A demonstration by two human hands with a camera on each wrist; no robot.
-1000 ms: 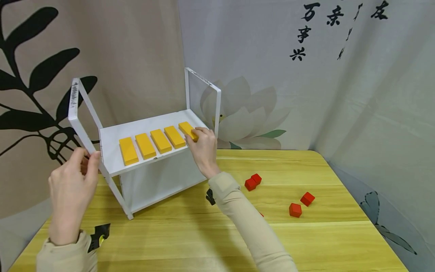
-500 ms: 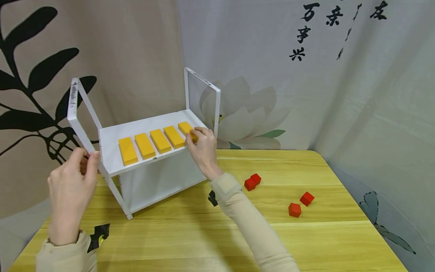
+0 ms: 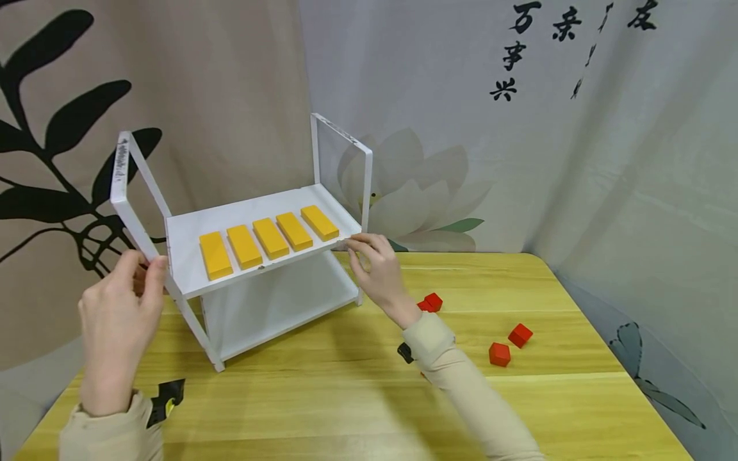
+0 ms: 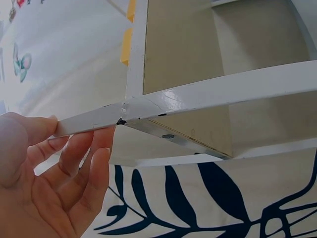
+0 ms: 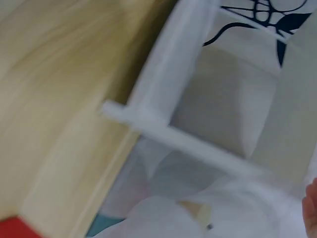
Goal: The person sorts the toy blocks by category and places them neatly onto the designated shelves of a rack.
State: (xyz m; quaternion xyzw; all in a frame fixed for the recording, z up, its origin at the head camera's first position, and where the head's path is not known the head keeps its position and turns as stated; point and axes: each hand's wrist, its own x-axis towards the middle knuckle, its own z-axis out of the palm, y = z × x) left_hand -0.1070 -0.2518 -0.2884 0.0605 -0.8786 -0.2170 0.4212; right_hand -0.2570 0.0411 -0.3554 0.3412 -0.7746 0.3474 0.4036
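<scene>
A white two-tier shelf rack (image 3: 288,320) stands on the table, with several yellow rectangular blocks (image 3: 271,238) in a row along its upper board. My left hand (image 3: 123,304) grips the front left post of the rack; in the left wrist view, thumb and fingers of the hand (image 4: 69,173) pinch that white bar. At the front right corner of the upper board, my right hand (image 3: 380,272) has loosely bent fingers and no block in them. Whether its fingertips touch the corner is unclear. In the blurred right wrist view, only a bit of the hand (image 5: 311,210) shows.
To the right on the wooden table (image 3: 323,410) lie red cubes: one (image 3: 500,354), another (image 3: 521,335) and a close pair (image 3: 432,302), partly behind the right wrist. A printed curtain (image 3: 230,96) hangs behind the table.
My right hand has let go of the rightmost yellow block and moved right to the rack's front right corner. That block now lies fully visible. The left hand keeps its place.
</scene>
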